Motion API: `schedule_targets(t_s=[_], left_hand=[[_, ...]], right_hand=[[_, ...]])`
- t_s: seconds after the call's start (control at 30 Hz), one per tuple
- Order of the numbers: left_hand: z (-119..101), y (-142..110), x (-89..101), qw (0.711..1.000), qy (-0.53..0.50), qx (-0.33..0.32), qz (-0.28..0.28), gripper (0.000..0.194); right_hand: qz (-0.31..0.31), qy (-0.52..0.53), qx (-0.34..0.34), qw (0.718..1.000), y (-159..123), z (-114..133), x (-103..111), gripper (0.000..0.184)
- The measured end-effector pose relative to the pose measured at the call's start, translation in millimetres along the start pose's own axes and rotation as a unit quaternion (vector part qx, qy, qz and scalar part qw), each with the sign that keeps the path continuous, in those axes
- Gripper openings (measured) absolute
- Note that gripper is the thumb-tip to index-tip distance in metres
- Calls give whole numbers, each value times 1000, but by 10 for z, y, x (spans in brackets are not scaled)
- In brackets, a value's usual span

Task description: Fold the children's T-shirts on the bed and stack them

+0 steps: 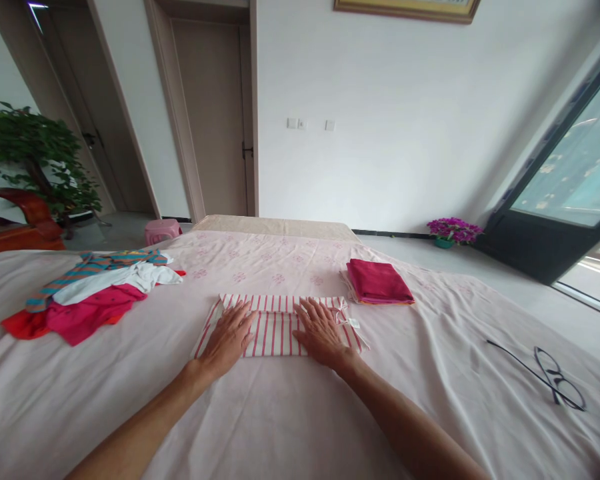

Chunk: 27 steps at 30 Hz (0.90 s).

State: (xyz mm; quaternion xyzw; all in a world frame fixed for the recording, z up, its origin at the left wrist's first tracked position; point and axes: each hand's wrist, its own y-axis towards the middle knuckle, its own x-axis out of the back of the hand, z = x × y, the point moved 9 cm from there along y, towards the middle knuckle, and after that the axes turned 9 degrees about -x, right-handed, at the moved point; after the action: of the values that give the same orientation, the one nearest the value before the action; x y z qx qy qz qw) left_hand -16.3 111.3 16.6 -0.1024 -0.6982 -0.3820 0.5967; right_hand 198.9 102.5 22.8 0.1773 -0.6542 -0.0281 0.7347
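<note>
A white garment with red stripes, folded into a flat rectangle, lies on the pink cloth right in front of me. My left hand rests flat on its left part, fingers stretched out. On its right part lies my right hand, palm down with the fingers extended. A drawstring-like tie and a small white tag stick out at the garment's right end. Just beyond it to the right sits a neat stack of folded clothes, dark red on top.
At the left is a loose pile of clothes in striped, white, pink and red. Eyeglasses lie at the right on the pink cloth. Past the far edge stand a pink stool and a pot of purple flowers.
</note>
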Motion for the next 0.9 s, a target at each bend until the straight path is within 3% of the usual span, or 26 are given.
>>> schedule_targets(t_s=[0.1, 0.27, 0.4, 0.57, 0.77, 0.9], left_hand=[[139, -43, -136, 999, 8, 35, 18, 41], [385, 54, -47, 998, 22, 65, 1, 39], [395, 156, -22, 998, 29, 49, 35, 26], [401, 142, 71, 996, 57, 67, 33, 24], [33, 446, 110, 999, -29, 32, -28, 28], [-162, 623, -174, 998, -44, 34, -20, 40]], right_hand=[[40, -2, -24, 999, 40, -121, -143, 49], [10, 21, -32, 999, 154, -102, 74, 39], [34, 23, -7, 999, 224, 71, 88, 23], [36, 31, -21, 999, 271, 26, 46, 19], [-13, 62, -10, 998, 364, 208, 75, 35], [16, 34, -13, 999, 412, 303, -190, 54]])
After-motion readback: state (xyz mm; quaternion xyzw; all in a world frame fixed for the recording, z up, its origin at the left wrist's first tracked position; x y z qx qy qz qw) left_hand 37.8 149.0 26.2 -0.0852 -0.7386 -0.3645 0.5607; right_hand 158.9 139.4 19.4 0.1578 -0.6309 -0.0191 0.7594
